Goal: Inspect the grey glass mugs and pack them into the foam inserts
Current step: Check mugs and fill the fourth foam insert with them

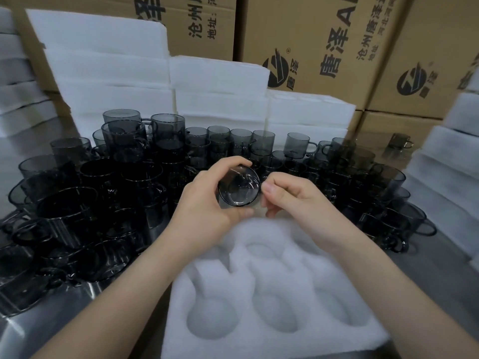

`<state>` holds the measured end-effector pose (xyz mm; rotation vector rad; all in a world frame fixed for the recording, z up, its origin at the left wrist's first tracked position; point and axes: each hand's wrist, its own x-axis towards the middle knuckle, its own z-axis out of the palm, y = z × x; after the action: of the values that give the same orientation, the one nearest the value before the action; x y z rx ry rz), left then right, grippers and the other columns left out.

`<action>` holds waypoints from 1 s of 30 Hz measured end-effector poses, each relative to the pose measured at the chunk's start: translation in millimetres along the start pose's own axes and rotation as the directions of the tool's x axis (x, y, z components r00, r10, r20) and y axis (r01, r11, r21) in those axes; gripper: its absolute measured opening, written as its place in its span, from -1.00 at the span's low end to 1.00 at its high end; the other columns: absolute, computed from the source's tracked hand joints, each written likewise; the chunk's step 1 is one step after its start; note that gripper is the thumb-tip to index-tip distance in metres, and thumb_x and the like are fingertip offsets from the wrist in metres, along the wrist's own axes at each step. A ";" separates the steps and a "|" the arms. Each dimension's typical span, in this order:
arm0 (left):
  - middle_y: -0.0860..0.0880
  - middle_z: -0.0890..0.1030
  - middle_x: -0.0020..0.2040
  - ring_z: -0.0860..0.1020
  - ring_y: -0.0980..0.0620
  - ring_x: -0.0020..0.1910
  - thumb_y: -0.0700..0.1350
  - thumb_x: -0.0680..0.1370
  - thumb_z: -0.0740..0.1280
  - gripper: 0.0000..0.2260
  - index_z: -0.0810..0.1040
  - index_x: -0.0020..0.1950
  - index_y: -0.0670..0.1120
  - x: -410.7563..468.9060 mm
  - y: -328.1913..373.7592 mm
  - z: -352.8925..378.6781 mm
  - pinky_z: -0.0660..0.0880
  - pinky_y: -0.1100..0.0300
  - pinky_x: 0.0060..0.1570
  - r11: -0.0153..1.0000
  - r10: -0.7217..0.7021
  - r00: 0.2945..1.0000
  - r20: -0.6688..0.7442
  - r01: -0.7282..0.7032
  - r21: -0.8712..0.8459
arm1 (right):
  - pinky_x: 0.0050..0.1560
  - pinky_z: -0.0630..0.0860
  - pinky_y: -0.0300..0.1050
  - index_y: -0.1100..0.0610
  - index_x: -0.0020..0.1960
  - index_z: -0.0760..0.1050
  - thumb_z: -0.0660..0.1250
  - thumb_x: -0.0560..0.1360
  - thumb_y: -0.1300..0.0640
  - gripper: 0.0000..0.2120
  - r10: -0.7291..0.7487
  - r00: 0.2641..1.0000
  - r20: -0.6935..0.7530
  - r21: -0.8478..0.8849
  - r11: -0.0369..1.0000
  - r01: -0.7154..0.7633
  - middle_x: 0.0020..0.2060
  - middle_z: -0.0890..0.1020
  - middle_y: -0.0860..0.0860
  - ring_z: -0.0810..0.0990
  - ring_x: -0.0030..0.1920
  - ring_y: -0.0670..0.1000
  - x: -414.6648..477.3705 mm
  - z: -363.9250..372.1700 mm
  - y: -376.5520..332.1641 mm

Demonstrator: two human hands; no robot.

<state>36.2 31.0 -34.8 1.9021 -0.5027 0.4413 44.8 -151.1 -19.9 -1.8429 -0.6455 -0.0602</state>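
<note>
My left hand (pixel 207 200) grips a grey glass mug (pixel 239 189), tipped on its side so its round bottom faces me. My right hand (pixel 293 198) sits at the mug's right edge, thumb and fingertips touching its rim; the mug's handle is hidden. Both hands hover above the far edge of a white foam insert (pixel 272 340) whose round pockets hold nothing. Several more grey glass mugs (pixel 124 141) stand stacked in rows behind and to both sides of my hands.
Stacks of white foam sheets (pixel 103 73) rise behind the mugs and along the right edge (pixel 445 177). Brown cardboard boxes (pixel 324 42) with printed characters fill the back. A shiny metal tabletop (pixel 51 314) shows at the lower left.
</note>
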 end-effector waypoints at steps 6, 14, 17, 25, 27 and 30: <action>-0.03 0.63 0.10 0.61 0.06 0.12 -0.40 0.33 0.53 -0.46 0.48 0.23 -0.11 -0.4 0.9 -3.4 0.51 0.16 0.18 0.961 -0.053 0.995 0.082 0.073 -0.268 | -0.24 0.45 -0.24 0.09 -0.21 0.61 0.17 0.53 0.11 -0.73 -0.024 1.000 0.009 0.330 0.944 0.019 -0.41 0.54 -0.03 0.47 -0.39 -0.03 0.0 -4.6 -0.6; -0.09 0.65 0.09 0.63 0.02 0.08 -0.29 0.25 0.50 -0.48 0.51 0.18 -0.09 -1.9 0.7 -6.1 0.54 0.18 0.10 0.924 -0.051 0.991 0.123 0.094 -0.371 | -0.27 0.47 -0.22 0.02 -0.17 0.66 0.37 0.47 0.01 -0.87 -0.005 0.994 0.105 0.342 0.939 -0.032 -0.44 0.52 -0.02 0.51 -0.43 -0.01 -1.2 -10.9 -0.9; -0.09 0.65 0.09 0.63 -0.01 0.09 -0.28 0.25 0.51 -0.48 0.51 0.17 -0.06 -2.2 1.2 -5.0 0.54 0.11 0.15 0.941 -0.048 0.989 0.137 0.091 -0.326 | -0.24 0.40 -0.27 -0.02 -0.28 0.55 0.21 0.53 -0.02 -0.74 0.023 0.993 0.114 0.195 0.980 -0.045 -0.49 0.48 -0.02 0.44 -0.41 -0.06 -2.7 -9.4 -1.7; 0.11 0.60 0.05 0.58 0.10 0.10 -0.16 0.23 0.58 -0.46 0.52 0.17 0.04 -4.1 6.1 0.2 0.49 0.05 0.19 1.000 -0.005 0.995 0.095 0.004 0.007 | -0.26 0.32 -0.14 -0.02 -0.50 0.27 0.14 0.55 -0.04 -0.56 0.068 0.998 0.002 -0.100 0.993 -0.068 -0.53 0.36 -0.05 0.33 -0.42 -0.04 -1.9 2.5 -7.7; 0.11 0.54 0.08 0.52 0.16 0.10 -0.17 0.25 0.61 -0.44 0.52 0.19 0.02 -4.3 6.0 0.9 0.45 0.16 0.16 0.985 0.090 0.993 0.071 -0.099 0.141 | -0.27 0.30 -0.02 0.00 -0.53 0.25 0.18 0.54 -0.06 -0.52 0.049 0.997 -0.051 -0.111 0.992 -0.055 -0.52 0.34 -0.01 0.31 -0.41 0.02 -2.1 3.7 -6.1; 0.08 0.46 0.08 0.44 0.21 0.08 -0.15 0.27 0.61 -0.45 0.50 0.20 0.01 -3.5 5.2 2.0 0.39 0.32 0.10 0.954 0.175 0.984 0.031 -0.177 0.242 | -0.30 0.35 -0.24 0.01 -0.53 0.36 0.24 0.52 -0.05 -0.55 -0.018 0.995 -0.094 -0.039 0.999 0.014 -0.53 0.43 -0.03 0.38 -0.45 -0.05 -1.6 3.2 -5.2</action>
<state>30.7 27.9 -33.3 2.1034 -0.6523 0.6363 40.1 -147.8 -17.2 -1.8595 -0.5968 -0.1701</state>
